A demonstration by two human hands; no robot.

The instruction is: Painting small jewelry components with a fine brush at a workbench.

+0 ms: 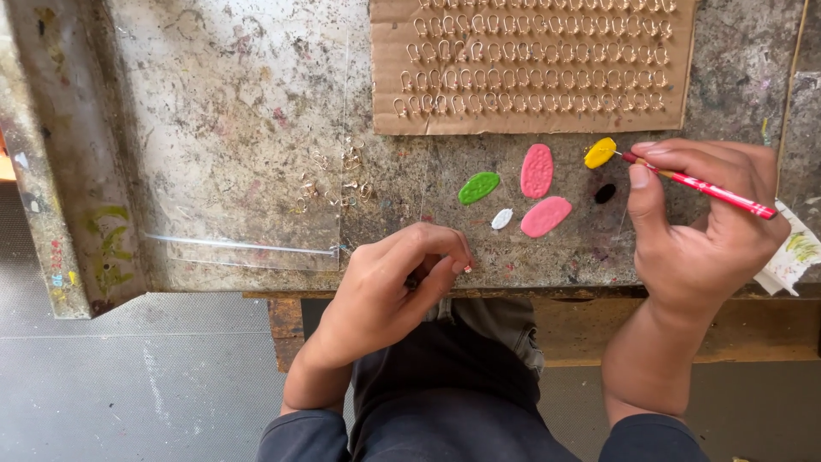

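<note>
My right hand [701, 227] grips a thin red brush [714, 191], and its tip touches a yellow paint blob [600, 152]. My left hand [389, 287] pinches a small gold ring piece [468, 269] near the table's front edge. Between the hands lie paint blobs: two pink ones [537, 170], a green one [478, 187], a white one [502, 219] and a black one [605, 193].
A cardboard sheet [684, 85] at the back holds rows of several gold rings. Loose gold rings [338, 184] lie on a clear plastic sheet [248, 214] at the left. A stained paper scrap [791, 257] sits at the right edge. The worn tabletop [214, 85] is paint-flecked.
</note>
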